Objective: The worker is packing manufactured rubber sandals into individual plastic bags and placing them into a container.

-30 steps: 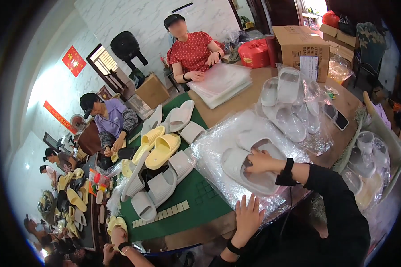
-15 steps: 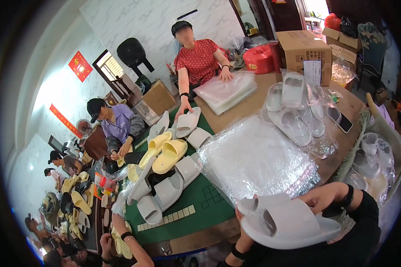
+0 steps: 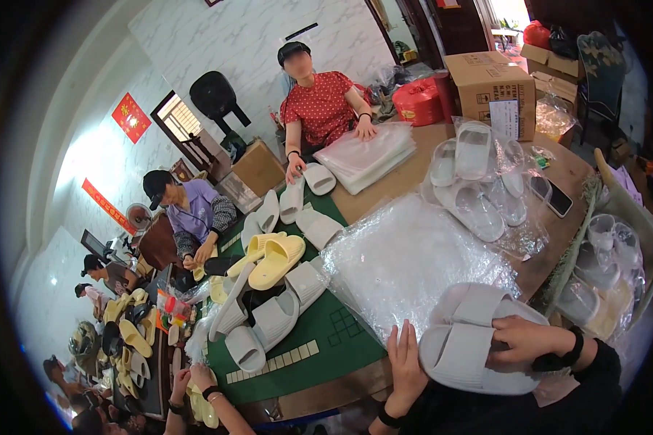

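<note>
In front of me is a pair of light grey slippers (image 3: 453, 355), side by side with ribbed straps. My right hand (image 3: 524, 339) grips them from the right, its fingers curled at the strap opening and partly hidden there. My left hand (image 3: 406, 368) is beside the toe end, fingers stretched out and together, palm toward the slippers; whether it touches them I cannot tell. Just beyond both hands lies a stack of clear plastic bags (image 3: 421, 254).
Yellow slippers (image 3: 278, 261) and grey slippers (image 3: 272, 322) crowd the green mat (image 3: 341, 366). Bagged slippers (image 3: 475, 188) and a phone (image 3: 559, 199) lie at the right, near a cardboard box (image 3: 490, 90). A co-worker in red (image 3: 323, 109) reaches across the far side; others sit along the left.
The slippers have turned so their insoles show, and my left hand has come off them to their left side with fingers straight. Across the table, the co-worker's hand has shifted a grey slipper.
</note>
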A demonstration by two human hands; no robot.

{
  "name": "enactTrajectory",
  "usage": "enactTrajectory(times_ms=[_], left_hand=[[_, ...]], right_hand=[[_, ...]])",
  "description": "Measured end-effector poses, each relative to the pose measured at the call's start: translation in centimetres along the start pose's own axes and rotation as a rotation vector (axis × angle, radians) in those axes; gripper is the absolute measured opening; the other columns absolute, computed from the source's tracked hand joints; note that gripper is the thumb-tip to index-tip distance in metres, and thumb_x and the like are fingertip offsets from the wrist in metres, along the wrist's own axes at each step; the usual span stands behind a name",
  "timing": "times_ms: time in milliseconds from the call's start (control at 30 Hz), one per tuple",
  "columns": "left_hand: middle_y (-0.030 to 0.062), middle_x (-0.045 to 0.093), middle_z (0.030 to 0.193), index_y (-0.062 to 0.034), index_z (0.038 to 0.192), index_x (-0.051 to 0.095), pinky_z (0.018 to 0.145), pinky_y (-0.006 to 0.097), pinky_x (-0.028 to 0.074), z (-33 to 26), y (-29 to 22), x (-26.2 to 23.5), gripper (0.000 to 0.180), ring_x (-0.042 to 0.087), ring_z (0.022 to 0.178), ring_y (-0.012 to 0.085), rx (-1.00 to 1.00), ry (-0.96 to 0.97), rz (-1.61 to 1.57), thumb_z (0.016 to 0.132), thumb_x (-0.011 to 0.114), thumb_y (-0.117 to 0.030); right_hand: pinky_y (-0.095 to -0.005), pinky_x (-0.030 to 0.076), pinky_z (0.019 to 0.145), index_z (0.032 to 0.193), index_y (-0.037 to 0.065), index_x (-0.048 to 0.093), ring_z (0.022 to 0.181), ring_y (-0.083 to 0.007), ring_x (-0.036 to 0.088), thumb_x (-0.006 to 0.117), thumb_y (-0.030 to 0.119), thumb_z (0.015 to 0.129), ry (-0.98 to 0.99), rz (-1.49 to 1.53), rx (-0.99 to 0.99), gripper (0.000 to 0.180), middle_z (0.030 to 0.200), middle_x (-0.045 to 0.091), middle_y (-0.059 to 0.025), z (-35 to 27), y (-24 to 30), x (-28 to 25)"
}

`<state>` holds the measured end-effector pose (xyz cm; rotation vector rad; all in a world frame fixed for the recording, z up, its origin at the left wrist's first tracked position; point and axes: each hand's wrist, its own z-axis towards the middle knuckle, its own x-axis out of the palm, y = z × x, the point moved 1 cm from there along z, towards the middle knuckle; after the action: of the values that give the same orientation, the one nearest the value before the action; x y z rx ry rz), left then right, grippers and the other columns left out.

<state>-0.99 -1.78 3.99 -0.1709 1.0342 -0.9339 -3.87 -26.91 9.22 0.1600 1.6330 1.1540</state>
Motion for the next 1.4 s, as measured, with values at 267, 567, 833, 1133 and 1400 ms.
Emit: enactTrajectory(times_ms=[267, 567, 833, 1133, 1400], left_hand=[[0.016, 0.039, 0.14, 0.0044, 0.13, 0.043, 0.105, 0.051, 0.027, -0.9, -2.3, 0.6, 0.059, 0.033, 0.129, 0.0418, 0.108, 0.109, -0.048, 0.072, 0.05, 0.007], [0.0217, 0.037, 0.138, 0.0038, 0.122, 0.044, 0.105, 0.05, 0.031, -2.9, -2.2, 1.8, 0.051, 0.029, 0.131, 0.0445, 0.308, -0.053, -0.187, 0.072, 0.051, 0.013], [0.0142, 0.036, 0.14, -0.0053, 0.144, 0.012, 0.091, 0.029, 0.044, -3.6, 1.2, 3.3, 0.074, 0.045, 0.121, 0.0239, -0.68, -0.207, -1.121, 0.079, 0.039, 0.019], [0.0107, 0.05, 0.126, -0.0019, 0.125, 0.04, 0.092, 0.034, 0.047, -3.8, 3.4, 5.4, 0.044, 0.053, 0.113, 0.0222, -1.106, 0.021, -1.193, 0.085, 0.035, 0.016], [0.0078, 0.058, 0.115, 0.0006, 0.123, 0.048, 0.089, 0.029, 0.047, -5.6, 1.8, 6.2, 0.034, 0.058, 0.101, 0.0173, -1.043, -0.079, -1.287, 0.089, 0.045, 0.005]], right_hand=[[-0.0416, 0.039, 0.082, 0.087, 0.001, 0.062, 0.087, -0.0325, 0.053, 0.064, 0.032, 0.077, -0.233, -0.174, 0.186, 0.033, 0.089, 0.052, -0.0162, 1.1, -0.4, 1.7], [-0.0463, 0.036, 0.085, 0.094, 0.0, 0.062, 0.097, -0.0405, 0.048, 0.066, 0.024, 0.073, -0.543, -0.154, 0.152, 0.031, 0.104, 0.052, -0.023, 4.3, 0.3, 3.9], [-0.0498, 0.032, 0.09, 0.112, 0.002, 0.055, 0.102, -0.0399, 0.045, 0.065, 0.028, 0.076, -0.622, -0.286, 0.172, 0.045, 0.107, 0.049, -0.023, 6.9, 0.6, 5.9], [-0.0506, 0.031, 0.092, 0.101, -0.005, 0.056, 0.11, -0.0397, 0.041, 0.061, 0.036, 0.077, -0.463, -0.393, 0.329, 0.048, 0.109, 0.046, -0.0264, 11.4, -0.7, 6.4], [-0.0565, 0.029, 0.096, 0.108, -0.005, 0.053, 0.119, -0.0454, 0.038, 0.057, 0.044, 0.082, -0.424, -0.302, 0.42, 0.056, 0.125, 0.038, -0.034, 13.3, -0.7, 6.3]])
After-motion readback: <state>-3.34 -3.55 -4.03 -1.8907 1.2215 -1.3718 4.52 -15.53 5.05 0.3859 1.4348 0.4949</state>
